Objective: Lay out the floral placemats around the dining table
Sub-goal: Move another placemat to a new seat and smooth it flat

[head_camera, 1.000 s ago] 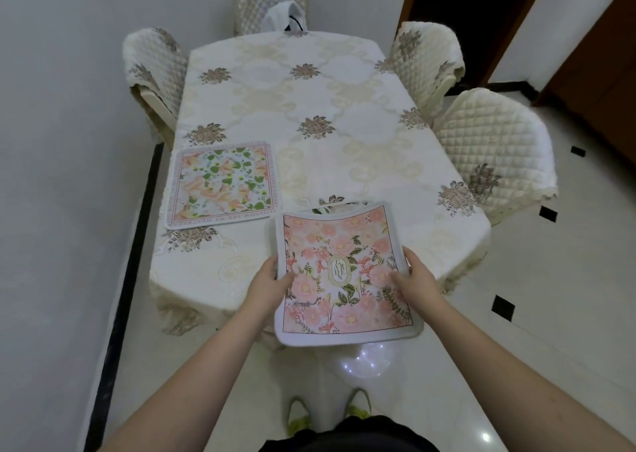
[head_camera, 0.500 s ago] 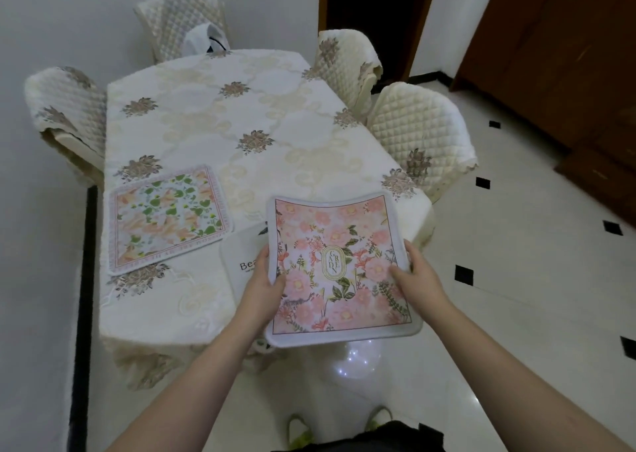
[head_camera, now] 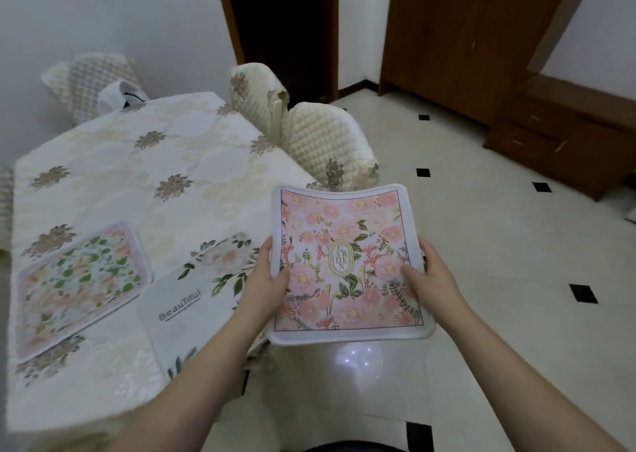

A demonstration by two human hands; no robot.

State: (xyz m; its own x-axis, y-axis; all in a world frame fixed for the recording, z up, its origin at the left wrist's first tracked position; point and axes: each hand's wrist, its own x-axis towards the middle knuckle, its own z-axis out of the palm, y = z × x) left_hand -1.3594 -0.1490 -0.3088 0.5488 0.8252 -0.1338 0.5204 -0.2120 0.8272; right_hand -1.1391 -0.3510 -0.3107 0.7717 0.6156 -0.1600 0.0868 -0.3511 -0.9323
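Observation:
A pink floral placemat (head_camera: 347, 262) with a gold "GARDEN" oval is held in the air beyond the table's near right corner, over the floor. My left hand (head_camera: 266, 276) grips its left edge and my right hand (head_camera: 430, 276) grips its right edge, thumbs on top. On the dining table (head_camera: 144, 176), covered by a cream embroidered cloth, a green-leaf floral placemat (head_camera: 81, 279) lies flat near the left edge. A white placemat (head_camera: 192, 300) printed "Beautiful" lies beside it at the near edge, partly hidden by my left arm.
Quilted cream chairs (head_camera: 323, 145) stand along the table's right side, close to the held mat; another chair (head_camera: 89, 80) with a white bag stands at the far end. A dark doorway and a brown wooden cabinet (head_camera: 516, 83) are at the back right. Glossy tiled floor spreads to the right.
The view has swung to the right and I have moved with the pink placemat toward the table's right side. The white "Beautiful" mat underneath it has come into view. Both hands keep their grip.

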